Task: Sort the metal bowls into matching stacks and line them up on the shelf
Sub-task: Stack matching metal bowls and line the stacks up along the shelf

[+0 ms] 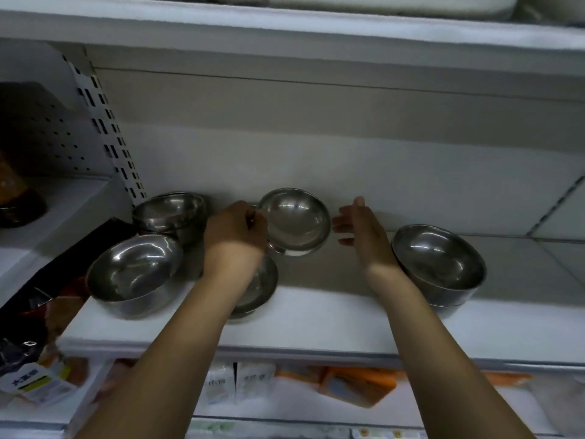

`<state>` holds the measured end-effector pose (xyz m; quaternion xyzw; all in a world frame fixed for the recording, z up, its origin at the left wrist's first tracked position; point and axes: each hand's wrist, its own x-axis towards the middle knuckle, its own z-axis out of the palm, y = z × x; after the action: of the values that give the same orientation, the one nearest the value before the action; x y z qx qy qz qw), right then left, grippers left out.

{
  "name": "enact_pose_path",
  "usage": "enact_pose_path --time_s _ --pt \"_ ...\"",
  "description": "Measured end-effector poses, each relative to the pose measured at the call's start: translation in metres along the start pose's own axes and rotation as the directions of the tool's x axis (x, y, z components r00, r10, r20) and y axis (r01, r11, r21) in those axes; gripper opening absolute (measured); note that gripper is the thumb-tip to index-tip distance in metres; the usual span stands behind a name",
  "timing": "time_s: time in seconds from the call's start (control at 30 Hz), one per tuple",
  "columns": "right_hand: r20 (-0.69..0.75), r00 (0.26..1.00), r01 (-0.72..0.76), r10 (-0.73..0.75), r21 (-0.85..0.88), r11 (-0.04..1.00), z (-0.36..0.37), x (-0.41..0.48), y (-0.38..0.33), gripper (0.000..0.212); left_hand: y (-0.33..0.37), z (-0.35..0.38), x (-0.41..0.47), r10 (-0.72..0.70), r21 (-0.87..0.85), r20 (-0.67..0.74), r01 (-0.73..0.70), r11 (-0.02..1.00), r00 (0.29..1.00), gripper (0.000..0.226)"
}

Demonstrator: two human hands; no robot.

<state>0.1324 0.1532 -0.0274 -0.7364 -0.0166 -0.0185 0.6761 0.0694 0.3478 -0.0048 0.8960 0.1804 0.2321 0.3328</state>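
A slotted upright (107,128) edged the shelf (316,318) at left, beside a back stack (172,213) and front bowl (133,274). The left hand (235,229) pinched the rim of the tilted bowl (296,221), raised above a lower bowl (266,282) its forearm half hid. The right hand (364,232) hovered alongside, fingers straight and slightly apart, near the right stack (438,264). Print on the packets (41,381) below was blurred.

A: Bowls (133,274): bare metal, polished, glossy, sharp light glints inside. Held bowl (296,221): same finish.
B: Shelf (316,318)?
A: White, smooth, matt. Back panel (348,153) matt too. Slotted upright (107,128) has the same white coat.
B: Packs below (357,384)?
A: Looks like plastic wrap. Too blurred to tell the finish.
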Motion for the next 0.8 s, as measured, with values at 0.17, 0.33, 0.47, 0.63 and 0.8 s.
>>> enact_pose_path --time_s 0.17,0.33,0.47,0.63,0.8 --pt "0.084 0.996 0.043 -0.024 -0.234 0.971 -0.019 0.003 0.019 0.032 0.019 0.037 -0.002 0.018 0.068 0.063 -0.023 0.997 0.998 0.037" --pt "0.166 0.986 0.089 -0.001 -0.523 0.847 -0.037 0.010 0.029 0.033 0.023 0.061 -0.006 0.021 0.125 0.130 -0.037 0.992 0.991 0.029" --pt "0.185 0.983 0.101 0.002 -0.543 0.834 -0.038 0.011 0.028 0.031 0.022 0.067 -0.006 0.023 0.178 0.208 -0.061 0.982 0.978 0.035" --pt "0.263 0.964 0.130 0.020 -0.540 0.832 -0.036 0.012 0.028 0.040 0.021 0.066 -0.010 -0.008 0.130 0.237 -0.023 0.991 0.972 0.028" --pt "0.234 0.972 0.130 0.024 -0.619 0.774 -0.024 0.011 0.026 0.053 0.018 0.054 -0.014 0.042 0.078 0.180 -0.057 0.995 0.983 0.025"
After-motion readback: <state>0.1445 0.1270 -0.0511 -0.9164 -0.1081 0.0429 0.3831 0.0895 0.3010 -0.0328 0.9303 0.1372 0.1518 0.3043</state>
